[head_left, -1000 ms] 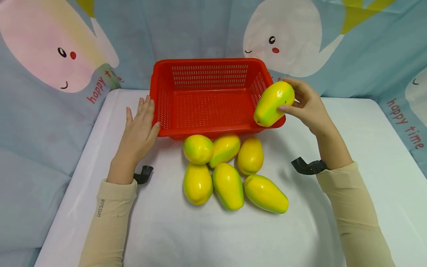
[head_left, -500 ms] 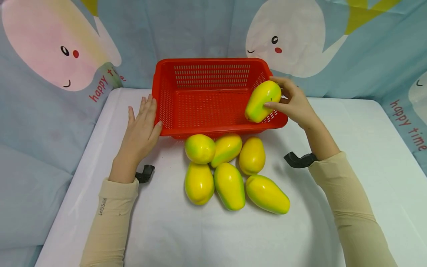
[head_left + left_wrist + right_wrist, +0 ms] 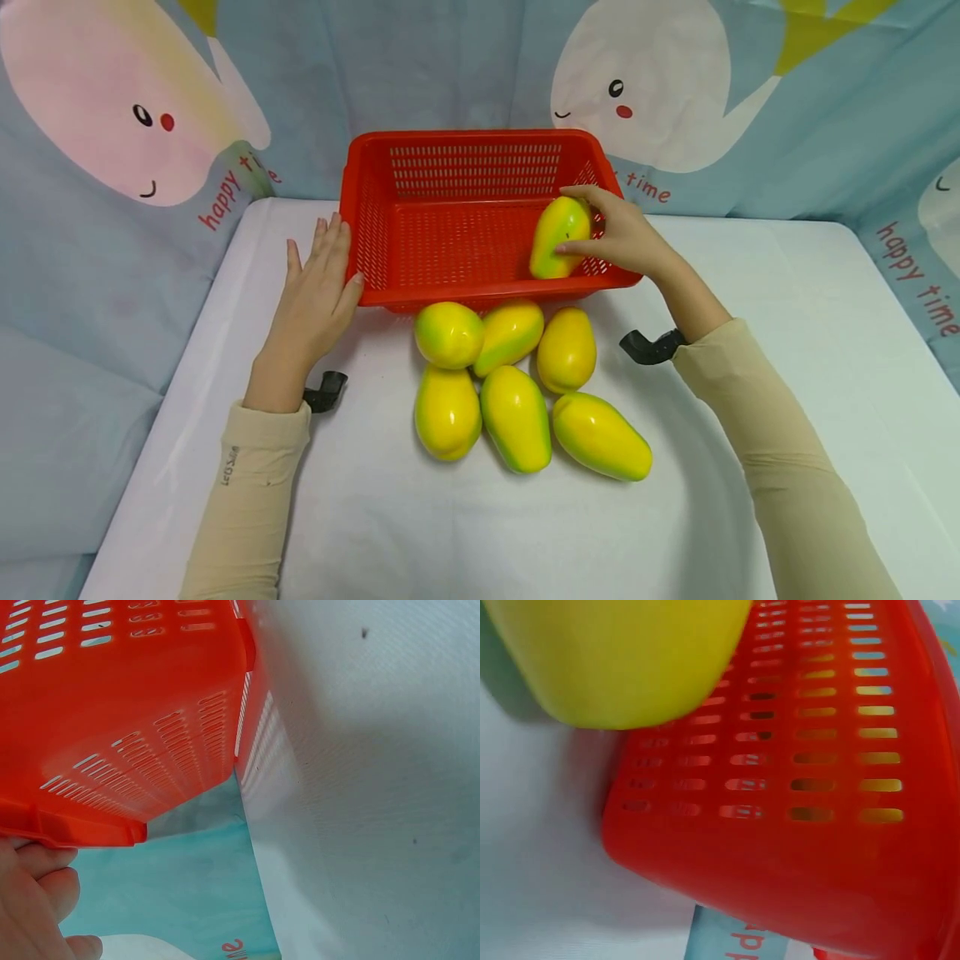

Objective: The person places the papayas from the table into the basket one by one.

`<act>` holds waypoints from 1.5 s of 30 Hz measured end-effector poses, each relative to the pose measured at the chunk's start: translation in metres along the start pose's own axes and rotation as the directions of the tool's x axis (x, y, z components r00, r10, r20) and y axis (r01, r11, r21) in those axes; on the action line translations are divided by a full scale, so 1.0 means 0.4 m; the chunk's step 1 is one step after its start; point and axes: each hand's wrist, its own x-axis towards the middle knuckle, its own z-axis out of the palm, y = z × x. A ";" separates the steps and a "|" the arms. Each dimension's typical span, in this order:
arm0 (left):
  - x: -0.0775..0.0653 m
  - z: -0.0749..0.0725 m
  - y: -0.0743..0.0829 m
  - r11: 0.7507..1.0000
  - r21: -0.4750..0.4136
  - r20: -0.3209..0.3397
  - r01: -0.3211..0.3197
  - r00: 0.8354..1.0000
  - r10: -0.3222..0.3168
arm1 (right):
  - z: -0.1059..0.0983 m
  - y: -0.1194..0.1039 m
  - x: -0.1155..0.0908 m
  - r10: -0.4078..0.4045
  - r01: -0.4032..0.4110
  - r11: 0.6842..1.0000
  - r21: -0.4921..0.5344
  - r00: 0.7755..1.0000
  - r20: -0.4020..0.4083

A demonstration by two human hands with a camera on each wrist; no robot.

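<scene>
In the head view a red slotted plastic basket [image 3: 465, 293] stands at the back of the table. My right hand [image 3: 618, 233] grips a yellow-green mango [image 3: 558, 237] inside the basket's right end, thumb on the near side. Whether that fruit touches the basket floor I cannot tell. On the opposite side my left hand [image 3: 311, 300] rests against the basket's left rim with its fingers straight. The left wrist view shows fingertips [image 3: 60, 889] against the basket rim [image 3: 75, 836]. Through the slots of the basket wall [image 3: 780, 847] in the right wrist view, yellow shows.
Several more mangoes lie in front of the basket, among them a mango [image 3: 516, 418] in the near row and a mango [image 3: 602, 437] at the right. White cloth [image 3: 480, 533] covers the table. A blue printed curtain [image 3: 450, 67] hangs behind.
My right hand has carried the mango leftward, from over the basket's right rim down into its right end. My left hand stays at the left rim, and the other mangoes lie unmoved.
</scene>
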 end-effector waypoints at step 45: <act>-0.002 0.004 0.003 1.000 -0.021 -0.028 -0.002 1.000 0.001 | 0.029 0.000 0.050 -0.025 0.025 1.000 -0.002 1.000 0.010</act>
